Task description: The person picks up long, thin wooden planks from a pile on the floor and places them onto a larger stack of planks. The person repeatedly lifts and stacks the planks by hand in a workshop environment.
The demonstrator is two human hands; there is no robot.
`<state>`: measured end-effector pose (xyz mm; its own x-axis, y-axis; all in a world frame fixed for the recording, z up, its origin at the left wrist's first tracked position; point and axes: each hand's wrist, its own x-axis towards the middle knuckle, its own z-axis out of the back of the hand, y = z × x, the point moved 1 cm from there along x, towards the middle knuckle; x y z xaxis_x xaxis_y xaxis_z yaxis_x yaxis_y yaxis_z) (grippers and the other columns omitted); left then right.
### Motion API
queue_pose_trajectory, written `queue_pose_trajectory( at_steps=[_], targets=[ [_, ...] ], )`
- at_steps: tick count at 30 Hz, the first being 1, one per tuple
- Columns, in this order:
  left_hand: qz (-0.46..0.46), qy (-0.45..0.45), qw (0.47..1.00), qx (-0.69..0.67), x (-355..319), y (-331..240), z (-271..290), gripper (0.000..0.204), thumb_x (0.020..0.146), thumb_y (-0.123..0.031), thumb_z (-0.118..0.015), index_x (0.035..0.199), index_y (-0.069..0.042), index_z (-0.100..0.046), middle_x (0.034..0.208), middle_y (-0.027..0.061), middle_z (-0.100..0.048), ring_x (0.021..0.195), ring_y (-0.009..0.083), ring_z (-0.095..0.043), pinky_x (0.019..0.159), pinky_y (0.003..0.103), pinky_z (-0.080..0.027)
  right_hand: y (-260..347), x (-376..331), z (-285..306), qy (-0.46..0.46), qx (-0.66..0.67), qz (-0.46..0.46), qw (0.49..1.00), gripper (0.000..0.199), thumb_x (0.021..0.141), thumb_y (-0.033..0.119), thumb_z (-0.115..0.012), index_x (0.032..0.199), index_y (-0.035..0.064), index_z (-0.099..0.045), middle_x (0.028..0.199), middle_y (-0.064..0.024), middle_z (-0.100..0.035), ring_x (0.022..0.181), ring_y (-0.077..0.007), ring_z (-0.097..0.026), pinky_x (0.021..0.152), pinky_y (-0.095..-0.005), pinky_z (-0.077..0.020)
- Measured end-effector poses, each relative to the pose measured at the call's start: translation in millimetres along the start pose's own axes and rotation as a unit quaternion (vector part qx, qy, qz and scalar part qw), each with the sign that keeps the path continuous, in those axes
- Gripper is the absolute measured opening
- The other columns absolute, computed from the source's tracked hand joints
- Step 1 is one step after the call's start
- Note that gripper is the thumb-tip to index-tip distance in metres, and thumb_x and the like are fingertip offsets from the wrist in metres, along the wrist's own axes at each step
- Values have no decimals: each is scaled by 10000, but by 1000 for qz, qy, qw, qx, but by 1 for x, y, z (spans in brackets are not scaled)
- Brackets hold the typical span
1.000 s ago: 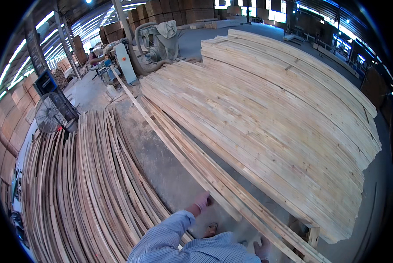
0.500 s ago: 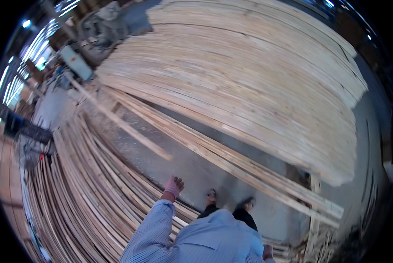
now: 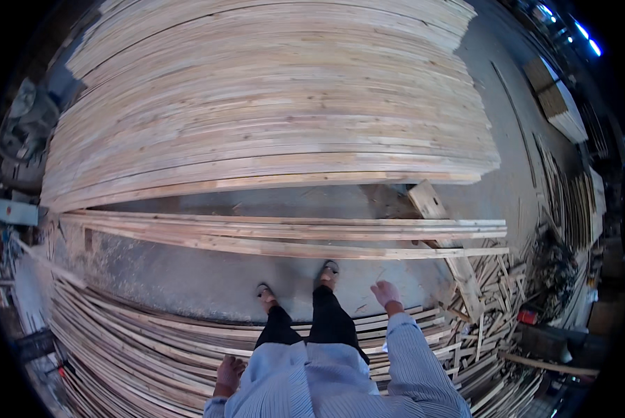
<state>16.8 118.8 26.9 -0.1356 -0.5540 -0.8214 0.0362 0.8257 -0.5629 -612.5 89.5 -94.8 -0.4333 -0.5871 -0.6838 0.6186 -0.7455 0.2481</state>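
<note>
My right hand hangs in front of me above the grey floor, fingers loosely bent and slightly apart, holding nothing visible. Beside my left hip, my left hand hangs low over the stacked strips with its fingers loose, and nothing shows in it. Ahead of my feet lie several long pale wooden strips side by side, their right ends resting across a wooden support board. Neither hand touches them.
A wide stack of pale boards fills the far side. Long wooden strips lie behind and left of my feet. Offcuts are piled at the right, near a red object. Machinery stands at the far left.
My view has swung to the right, so the board stack now lies straight across ahead. My right arm has come forward into view, and my left hand has dropped back beside my hip.
</note>
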Motion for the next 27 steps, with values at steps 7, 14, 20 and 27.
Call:
queue_pose_trajectory(
  at_steps=[7, 14, 20, 27],
  targets=[
    [153, -229, 942, -193, -23, 46, -25, 279, 975, -354, -499, 953, -85, -570, 879, 79, -605, 790, 215, -611, 711, 301, -523, -7, 183, 0, -10, 676, -211, 706, 258, 928, 258, -634, 753, 113, -513, 568, -25, -468, 421, -164, -425, 386, -339, -346],
    [170, -227, 950, -134, -36, 18, -84, 292, 982, -238, -505, 1129, 3, -581, 1040, 140, -670, 938, 200, -649, 806, 296, -533, -33, 300, -27, -54, 741, -252, 620, 411, 993, 496, -496, 996, 104, -621, 802, -79, -657, 580, -173, -525, 462, -250, -434],
    [181, -211, 947, 163, -38, 57, -68, 316, 984, -218, -497, 1223, -21, -561, 1046, 103, -673, 955, 202, -646, 833, 303, -519, -35, 306, -39, -91, 711, -311, 624, 327, 920, 480, -633, 925, 154, -655, 761, -30, -654, 613, -147, -562, 521, -285, -455],
    [162, -179, 968, -65, -15, 22, -86, 224, 1001, -256, -453, 1016, -53, -546, 831, 33, -543, 724, 166, -551, 677, 278, -466, -71, 261, -41, -23, 768, -184, 612, 231, 917, 399, -651, 915, 168, -641, 794, 13, -643, 613, -104, -497, 608, -299, -466]
  ],
)
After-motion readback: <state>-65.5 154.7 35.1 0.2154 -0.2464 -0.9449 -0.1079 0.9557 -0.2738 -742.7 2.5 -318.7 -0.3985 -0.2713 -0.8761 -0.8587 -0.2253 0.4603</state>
